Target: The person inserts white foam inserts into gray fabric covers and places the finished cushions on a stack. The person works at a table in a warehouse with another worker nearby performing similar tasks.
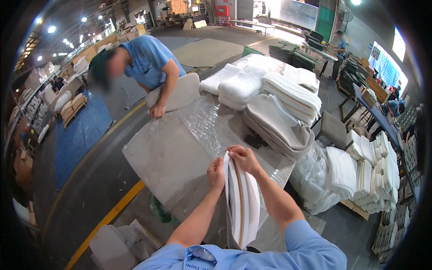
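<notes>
Nearest you, a long curved cushion (249,209) stands on edge — soft white padding, a narrow brown strip (240,198) running lengthwise. Your left hand (216,174) and right hand (244,158) pinch its far end. Beyond, smooth grey covers (272,118) lie stacked on the table (157,150) — fluffy white batting (245,85) farther off; left, a co-worker (150,56) holds a rounded pad (185,92).

You're seeing a blue tarp (81,139) & yellow line (110,216) lying on the flr (121,180) to your L, wht pads (382,164) sitting stacked to your R, a truck (294,14) standing in bkgd.
</notes>
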